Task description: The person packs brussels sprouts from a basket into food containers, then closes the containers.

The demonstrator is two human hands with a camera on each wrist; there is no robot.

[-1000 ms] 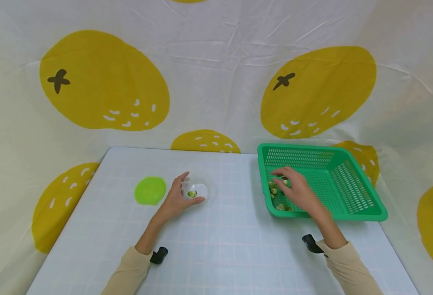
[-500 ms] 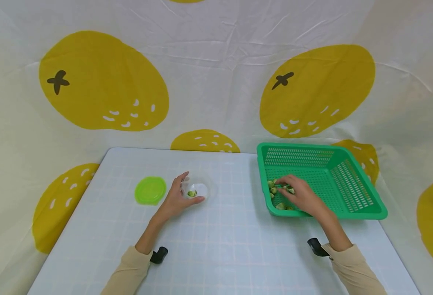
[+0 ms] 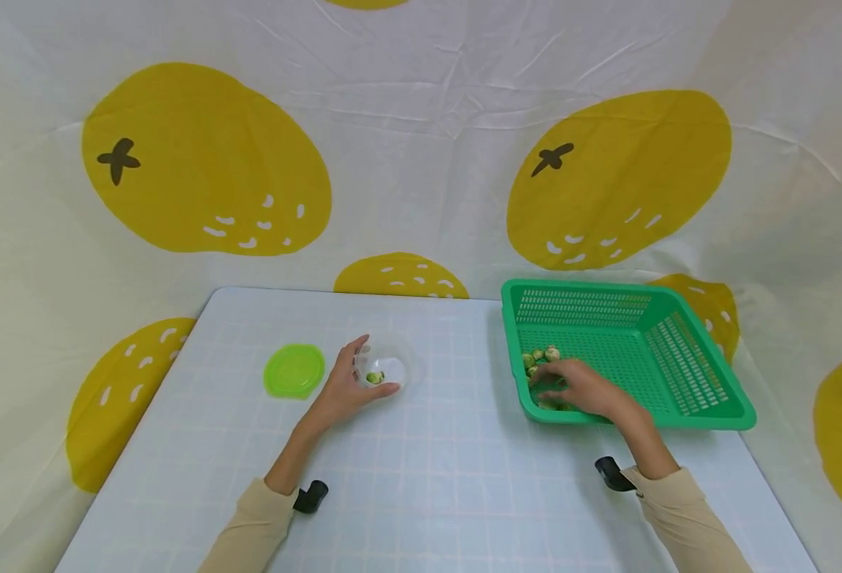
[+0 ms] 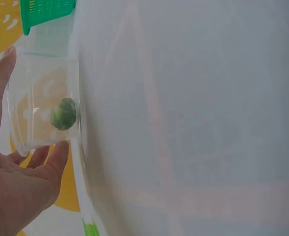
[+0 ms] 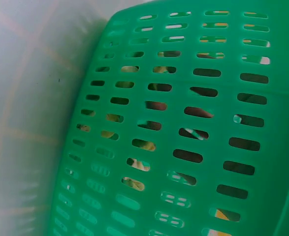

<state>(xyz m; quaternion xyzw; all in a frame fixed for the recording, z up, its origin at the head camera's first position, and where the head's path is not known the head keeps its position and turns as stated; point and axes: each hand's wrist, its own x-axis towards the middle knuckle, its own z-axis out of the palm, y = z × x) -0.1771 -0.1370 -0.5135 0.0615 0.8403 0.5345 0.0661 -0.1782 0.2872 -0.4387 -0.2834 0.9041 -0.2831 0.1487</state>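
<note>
Over on the left of the pale checked worktop (image 3: pixel 428 477), a bright green lid (image 3: pixel 294 372) lies flat, just beside the person's left hand (image 3: pixel 345 390) but apart from it. A beige sleeve (image 3: pixel 249 525) runs up to that wrist, where a small black device (image 3: pixel 311 496) sticks out. The left hand is curved wide around a clear plastic cup (image 3: pixel 401 368), thumb on the near side and fingers on the far one, and grips it upright on the worktop. Down at the bottom of the cup sit small green sprouts (image 3: pixel 375 377), seen plainly through its wall.

Well apart to the right stands a green slotted basket (image 3: pixel 739 415). More sprouts (image 3: pixel 552 352) are gathered along its left end. The right hand (image 3: pixel 578 386) reaches in over the near rim, fingers bent and partly spread, down among those sprouts. I can't tell whether it has hold of one; its fingertips are partly hidden, and from the right wrist there's mostly the basket's slotted wall to see. Behind everything hangs a white cloth (image 3: pixel 421 191) printed with big yellow fruit.
</note>
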